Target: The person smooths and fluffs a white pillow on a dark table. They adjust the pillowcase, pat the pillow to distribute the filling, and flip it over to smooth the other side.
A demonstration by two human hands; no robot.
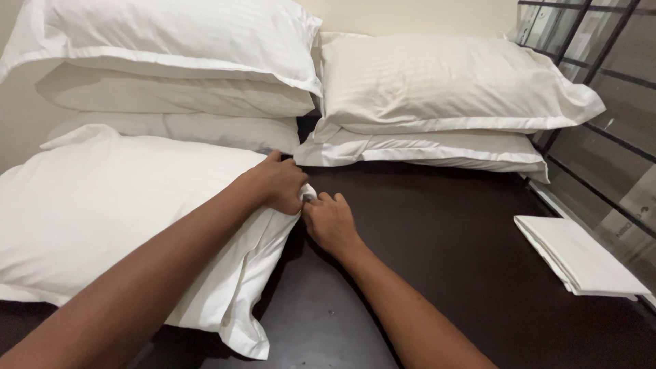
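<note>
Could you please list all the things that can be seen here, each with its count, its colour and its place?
near pillow: 1, white, front left on the dark surface, its corner pinched by both hands
stacked pillows on the left: at least 3, white, back left, piled on each other
stacked pillows on the right: 2, white, back right, one on the other
folded cloth: 1, white, right edge of the surface
dark surface: 1, dark brown, under everything
window grille: 1, black bars, right side
wall: 1, cream, behind the pillows
left hand: 1, fingers closed on the pillow corner
right hand: 1, fingers at the same corner
</note>
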